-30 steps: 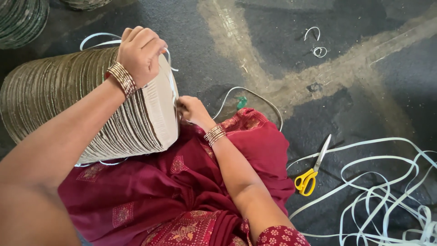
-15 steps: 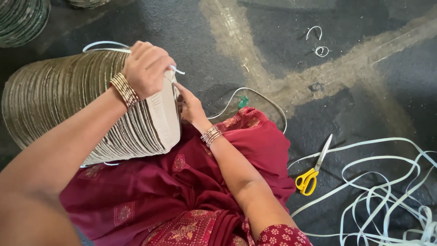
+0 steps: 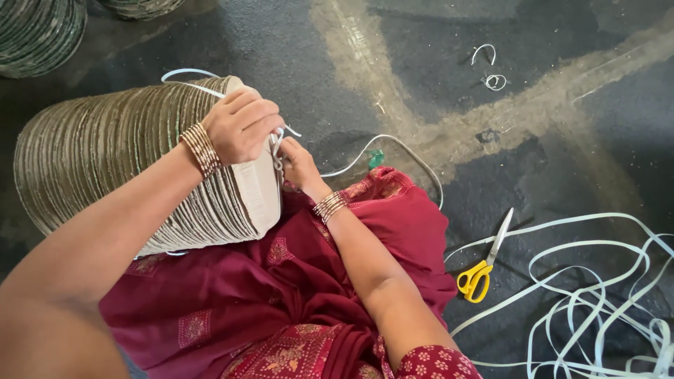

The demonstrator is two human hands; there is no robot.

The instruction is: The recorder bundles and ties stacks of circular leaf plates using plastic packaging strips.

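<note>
The left hand (image 3: 242, 126), with a stack of gold bangles at the wrist, is shown curled over the upper front edge of a large bundle of stacked pale brown paper plates (image 3: 140, 165); its fingers are bent and closed on a thin white plastic strap (image 3: 277, 140) at that edge. The right hand (image 3: 298, 161), also bangled, is pressed against the flat end face of the bundle just below and beside the left hand. Its fingers are folded in toward the same strap, though how firmly the strap is gripped cannot be told, since the fingertips are hidden behind the left hand.

The bundle is laid on its side across the lap, its ribbed edges turned to the left and its flat end turned toward the hands. It is rested on dark red embroidered cloth (image 3: 281, 295), which is spread over the knees. A loop of the strap is seen passing behind the top of the bundle, and a longer length is trailed in an arc over the dark grey concrete floor (image 3: 597, 140) to the right of the knee.

Farther right, a pair of yellow-handled scissors (image 3: 484, 263) is laid on the floor, blades closed, near a loose tangle of white strapping (image 3: 604, 295). Two small white strap offcuts (image 3: 489, 67) are seen near the top, and further plate stacks (image 3: 35, 31) at the upper left corner.
</note>
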